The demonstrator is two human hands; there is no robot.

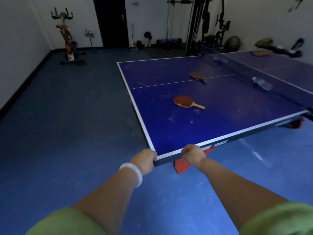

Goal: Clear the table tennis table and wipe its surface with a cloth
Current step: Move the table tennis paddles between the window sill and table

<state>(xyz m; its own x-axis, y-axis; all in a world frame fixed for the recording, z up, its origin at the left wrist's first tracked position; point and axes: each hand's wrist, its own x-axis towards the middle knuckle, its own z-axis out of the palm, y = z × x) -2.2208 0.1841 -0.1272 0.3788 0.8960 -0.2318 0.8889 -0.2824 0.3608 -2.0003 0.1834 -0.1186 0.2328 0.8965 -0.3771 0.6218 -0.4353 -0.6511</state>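
Observation:
The blue table tennis table [220,126] stretches ahead and to the right, its top marked with pale smudges. My left hand [144,160] grips its near corner. My right hand [194,155] grips the near edge just to the right of that corner. A red paddle [185,101] with a small orange ball [179,104] on it lies mid-table. A second paddle [197,76] lies farther back. A clear plastic bottle [262,83] lies on its side by the net [254,72]. A third paddle [260,53] and dark clutter [286,50] sit past the net.
A red table leg [182,167] shows under the near corner. An exercise bike [67,39] stands at the back left by the wall. A weight machine [208,26], a grey ball [232,42] and a dark door [111,21] line the far wall. Blue floor [67,116] spreads left.

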